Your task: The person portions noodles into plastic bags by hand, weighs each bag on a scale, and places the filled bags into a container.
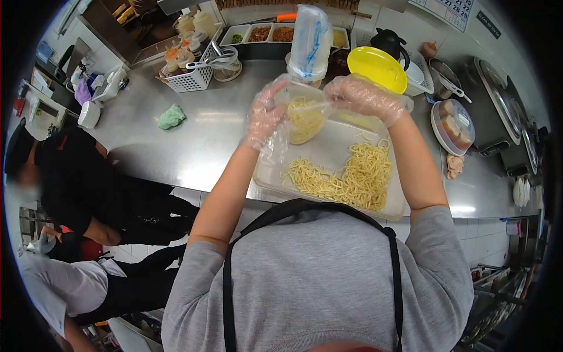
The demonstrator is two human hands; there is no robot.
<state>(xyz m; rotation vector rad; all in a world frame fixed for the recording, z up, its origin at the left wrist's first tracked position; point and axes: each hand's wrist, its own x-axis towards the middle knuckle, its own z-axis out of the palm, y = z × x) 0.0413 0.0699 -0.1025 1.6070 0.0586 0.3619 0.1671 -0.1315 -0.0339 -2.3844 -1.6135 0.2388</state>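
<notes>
A clear plastic bag of noodles (pixel 306 124) hangs between my two hands, over the back left part of a shallow tray (pixel 271 175). My left hand (pixel 267 114), in a clear plastic glove, is closed on the bag's left side. My right hand (pixel 366 98), gloved the same way, pinches the bag's upper right edge; some of its fingertips are hidden. Loose yellow noodles (pixel 366 176) lie in the tray's front and right parts. Right behind my hands stands a tall roll of clear plastic bags with blue print (pixel 311 44).
A yellow plate (pixel 378 69) sits just behind my right hand. Further left are a green cloth (pixel 171 117) and a white basket of bottles (pixel 190 79). Topping containers (pixel 259 34) line the back. At right are a lidded container (pixel 453 126) and a large cooker (pixel 495 100). Two people stand at left.
</notes>
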